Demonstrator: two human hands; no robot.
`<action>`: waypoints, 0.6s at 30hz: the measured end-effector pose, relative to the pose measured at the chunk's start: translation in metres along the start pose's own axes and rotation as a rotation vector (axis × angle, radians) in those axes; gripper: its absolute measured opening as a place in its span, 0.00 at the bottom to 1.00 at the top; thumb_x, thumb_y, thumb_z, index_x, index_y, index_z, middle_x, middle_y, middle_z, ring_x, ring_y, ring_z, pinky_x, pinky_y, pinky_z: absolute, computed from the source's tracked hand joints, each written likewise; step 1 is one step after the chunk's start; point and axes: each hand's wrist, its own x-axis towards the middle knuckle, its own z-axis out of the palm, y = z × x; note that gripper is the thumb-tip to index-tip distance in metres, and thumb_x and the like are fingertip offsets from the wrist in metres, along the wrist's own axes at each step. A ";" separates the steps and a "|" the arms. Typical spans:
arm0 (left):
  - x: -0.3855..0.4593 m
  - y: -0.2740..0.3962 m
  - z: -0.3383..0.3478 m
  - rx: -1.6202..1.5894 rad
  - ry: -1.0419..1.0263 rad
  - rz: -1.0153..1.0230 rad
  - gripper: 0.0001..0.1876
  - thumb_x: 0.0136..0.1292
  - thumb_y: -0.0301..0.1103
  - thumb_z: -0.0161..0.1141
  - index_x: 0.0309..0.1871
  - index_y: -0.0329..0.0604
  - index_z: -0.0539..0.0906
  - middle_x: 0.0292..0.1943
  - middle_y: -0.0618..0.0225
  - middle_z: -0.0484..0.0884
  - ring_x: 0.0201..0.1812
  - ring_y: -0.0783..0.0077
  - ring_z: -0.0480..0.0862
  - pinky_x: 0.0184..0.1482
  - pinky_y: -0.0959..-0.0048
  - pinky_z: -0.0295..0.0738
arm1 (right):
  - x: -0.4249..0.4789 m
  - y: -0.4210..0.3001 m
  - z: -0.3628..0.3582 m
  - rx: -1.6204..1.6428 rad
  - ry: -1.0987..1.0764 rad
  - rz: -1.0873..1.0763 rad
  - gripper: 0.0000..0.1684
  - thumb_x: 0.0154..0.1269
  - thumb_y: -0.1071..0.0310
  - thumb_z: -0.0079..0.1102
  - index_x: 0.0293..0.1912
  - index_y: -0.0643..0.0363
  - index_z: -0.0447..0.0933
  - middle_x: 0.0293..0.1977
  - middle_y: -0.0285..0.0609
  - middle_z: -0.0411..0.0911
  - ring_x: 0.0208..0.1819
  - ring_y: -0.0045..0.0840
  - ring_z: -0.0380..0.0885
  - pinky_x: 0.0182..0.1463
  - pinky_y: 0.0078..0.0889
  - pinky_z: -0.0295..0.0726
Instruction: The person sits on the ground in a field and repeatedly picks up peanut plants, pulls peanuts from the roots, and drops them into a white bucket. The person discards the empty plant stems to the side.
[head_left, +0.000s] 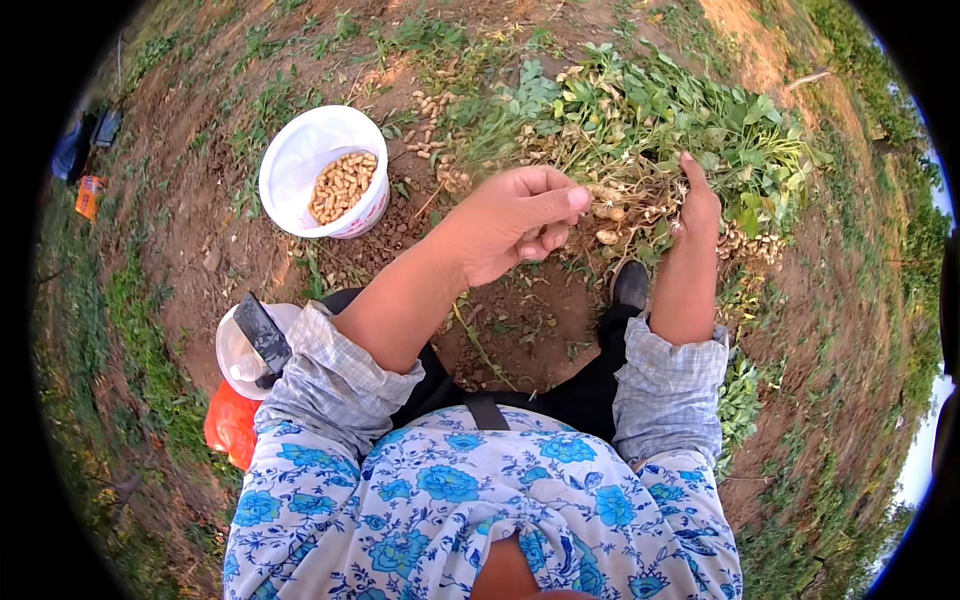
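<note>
My left hand (523, 217) reaches in from the left, fingers curled and thumb against the index finger, at a peanut pod (609, 213) on the roots of a pulled peanut plant. Beside the root cluster, my right hand (697, 206) has its thumb raised; its other fingers are hidden behind the hand and roots. Leafy peanut plants (660, 112) lie in a heap beyond both hands. Another pale pod (607, 237) hangs just below the roots. To the left, a white plastic bucket (281, 172) stands tilted in view with picked peanuts (343, 187) inside.
Loose peanuts (426, 127) lie on the soil between bucket and heap. A small white tub (229, 352) near my left elbow holds a phone (262, 330) and a bottle. An orange-red plastic bag (234, 427) lies below it. My dark shoe (630, 285) is near the roots.
</note>
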 end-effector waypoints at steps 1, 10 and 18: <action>0.002 -0.003 0.003 0.313 0.054 0.096 0.13 0.60 0.39 0.66 0.41 0.42 0.79 0.30 0.74 0.76 0.31 0.81 0.75 0.28 0.80 0.69 | 0.000 0.002 -0.001 0.003 -0.016 0.011 0.16 0.56 0.72 0.65 0.39 0.77 0.74 0.34 0.52 0.79 0.30 0.35 0.81 0.32 0.38 0.84; 0.007 -0.042 0.022 1.834 0.271 0.680 0.17 0.49 0.39 0.69 0.37 0.45 0.73 0.33 0.65 0.76 0.30 0.62 0.81 0.28 0.65 0.75 | -0.004 0.025 0.011 0.104 -0.044 0.022 0.17 0.55 0.73 0.66 0.38 0.79 0.72 0.34 0.55 0.78 0.30 0.38 0.81 0.33 0.43 0.83; 0.010 -0.042 0.018 1.681 0.292 0.631 0.16 0.53 0.40 0.67 0.34 0.43 0.71 0.25 0.63 0.76 0.27 0.59 0.80 0.27 0.64 0.73 | -0.009 0.016 0.013 0.056 -0.043 0.013 0.19 0.54 0.74 0.66 0.40 0.79 0.71 0.36 0.56 0.77 0.32 0.38 0.81 0.34 0.42 0.83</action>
